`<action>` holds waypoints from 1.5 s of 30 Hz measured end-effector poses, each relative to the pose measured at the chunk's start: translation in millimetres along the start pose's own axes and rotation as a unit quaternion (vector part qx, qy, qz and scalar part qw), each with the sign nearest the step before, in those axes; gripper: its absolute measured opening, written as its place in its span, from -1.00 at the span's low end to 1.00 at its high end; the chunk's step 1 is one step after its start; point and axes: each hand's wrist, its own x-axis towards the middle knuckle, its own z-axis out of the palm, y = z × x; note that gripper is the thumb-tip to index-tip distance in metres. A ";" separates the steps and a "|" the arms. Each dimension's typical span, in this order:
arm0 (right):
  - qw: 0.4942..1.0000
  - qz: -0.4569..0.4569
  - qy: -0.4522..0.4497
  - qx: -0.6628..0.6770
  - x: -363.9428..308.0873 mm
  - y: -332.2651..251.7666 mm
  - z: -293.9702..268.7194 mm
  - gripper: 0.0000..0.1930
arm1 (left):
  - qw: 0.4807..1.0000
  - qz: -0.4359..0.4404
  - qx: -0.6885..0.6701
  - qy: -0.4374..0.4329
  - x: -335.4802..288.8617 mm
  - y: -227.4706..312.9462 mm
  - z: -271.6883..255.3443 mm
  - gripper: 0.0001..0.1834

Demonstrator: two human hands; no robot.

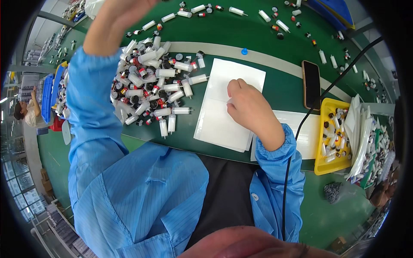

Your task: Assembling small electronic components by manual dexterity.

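My right hand point(249, 103) rests over a stack of white sheets point(213, 122), paper or flat bags, with its fingers curled in; whatever they may hold is hidden beneath them. My left arm reaches far forward, and the left hand point(127, 10) is cut off by the upper edge, its fingers out of sight. Below that hand lies a big heap of small syringe-like parts point(150, 86), with translucent white barrels, thin tips and black or red-banded ends. Some loose ones lie close to the stack's left edge.
More such parts lie scattered across the green belt point(223, 28) beyond a pale strip, where a blue piece point(244, 51) sits. Rightward are a phone point(311, 84), a black cable point(331, 86) and a yellow bin point(319, 159) of parts. Another person point(32, 109) is far left.
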 end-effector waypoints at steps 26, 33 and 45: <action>0.819 -0.093 0.517 0.232 28.4 22.4 -3.6 -0.65 | 0.978 -0.078 -0.033 -0.191 -59.1 -134.7 70.7 -0.37; 0.816 -0.056 0.500 0.283 26.3 19.2 -0.9 -0.60 | 0.985 -0.065 -0.105 -0.118 -58.9 -124.8 79.6 -0.47; 0.799 -0.072 0.455 0.385 28.5 25.9 -6.6 -0.51 | 0.985 -0.041 -0.114 -0.122 -56.2 -135.0 74.6 -0.35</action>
